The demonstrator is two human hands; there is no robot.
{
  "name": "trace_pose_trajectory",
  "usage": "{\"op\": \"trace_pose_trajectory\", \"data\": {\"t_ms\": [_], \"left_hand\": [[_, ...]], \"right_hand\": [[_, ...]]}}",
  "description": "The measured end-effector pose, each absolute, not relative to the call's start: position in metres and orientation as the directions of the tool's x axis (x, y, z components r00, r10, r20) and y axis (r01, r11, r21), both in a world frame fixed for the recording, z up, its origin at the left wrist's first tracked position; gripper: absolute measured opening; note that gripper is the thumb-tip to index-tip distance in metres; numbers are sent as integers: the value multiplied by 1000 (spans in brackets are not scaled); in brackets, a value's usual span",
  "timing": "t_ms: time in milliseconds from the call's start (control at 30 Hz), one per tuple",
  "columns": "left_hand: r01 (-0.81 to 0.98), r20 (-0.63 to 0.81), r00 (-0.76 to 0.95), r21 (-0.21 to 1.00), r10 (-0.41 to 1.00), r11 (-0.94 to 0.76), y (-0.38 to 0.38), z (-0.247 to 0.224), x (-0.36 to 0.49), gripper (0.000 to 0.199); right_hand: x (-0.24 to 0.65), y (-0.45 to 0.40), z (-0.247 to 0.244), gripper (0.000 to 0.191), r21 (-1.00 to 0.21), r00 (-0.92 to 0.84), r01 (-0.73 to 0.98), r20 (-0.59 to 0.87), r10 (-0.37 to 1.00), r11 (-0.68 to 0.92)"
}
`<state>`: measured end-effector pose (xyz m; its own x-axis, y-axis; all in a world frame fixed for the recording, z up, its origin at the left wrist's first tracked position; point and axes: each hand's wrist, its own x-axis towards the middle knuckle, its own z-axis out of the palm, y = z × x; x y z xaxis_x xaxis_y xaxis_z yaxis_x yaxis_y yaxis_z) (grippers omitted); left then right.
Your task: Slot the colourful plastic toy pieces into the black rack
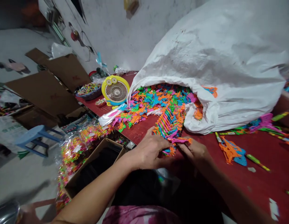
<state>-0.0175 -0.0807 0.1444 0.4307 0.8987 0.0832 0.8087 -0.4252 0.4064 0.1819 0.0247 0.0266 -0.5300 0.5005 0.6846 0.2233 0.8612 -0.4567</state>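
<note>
Sack: white woven sack [212, 62], lying on its side, mouth open toward the hands.
Tabletop: red tabletop [252, 174], carrying the sack and the spill.
Pile: moulded plastic pieces [158, 105], orange, green, blue and pink, spread from the sack mouth, tangled in rows.
Box: open cardboard box [85, 161], just off the tabletop's near left edge, dark contents.
Bags: clear bags of coloured pieces [72, 152], beside the box.
Fan: yellow desk fan [116, 90], far end of the tabletop.
Step in hand: both hands working at the near end of the pile, separating one piece.
Left hand [149, 152]: fingers against the row of pieces, hold unclear.
Right hand [196, 154]: narrow grip, closed on the piece.
Piece: pink-and-orange plastic piece [179, 140], between the hands above the tabletop, long axis roughly sideways, orange end pointing right.
</note>
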Motion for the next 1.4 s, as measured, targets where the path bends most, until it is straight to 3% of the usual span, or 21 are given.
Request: {"op": "trace_pose_trajectory", "data": {"t_ms": [233, 400, 633, 800, 900, 1033, 1233, 1400], "left_hand": [[792, 180, 400, 425, 898, -438, -83, 139, -17, 23], [797, 145, 410, 423, 901, -431, -78, 140, -16, 27], [814, 69, 414, 418, 908, -403, -77, 148, -17, 33], [853, 357, 155, 422, 921, -307, -69, 139, -8, 28], [869, 406, 127, 395, 905, -299, -56, 134, 0, 28], [882, 316, 107, 407, 943, -236, -43, 138, 5, 21], [880, 239, 70, 442, 969, -173, -42, 144, 0, 18], [905, 161, 87, 399, 983, -145, -39, 149, -6, 21]], "right_hand": [[184, 28, 30, 23, -373, -575, 281, 672, 466, 884], [183, 39, 34, 23, -371, -680, 181, 622, 388, 911], [180, 46, 38, 26, -388, -730, 177, 564, 385, 904], [173, 48, 20, 27, -349, -706, 245, 575, 413, 904], [170, 49, 10, 27, -335, -683, 336, 556, 473, 880], [170, 44, 16, 21, -439, -694, 337, 482, 535, 833], [178, 44, 18, 21, -819, -706, 253, 208, 677, 515], [184, 52, 11, 22, -736, -705, 230, 325, 630, 636]]}}
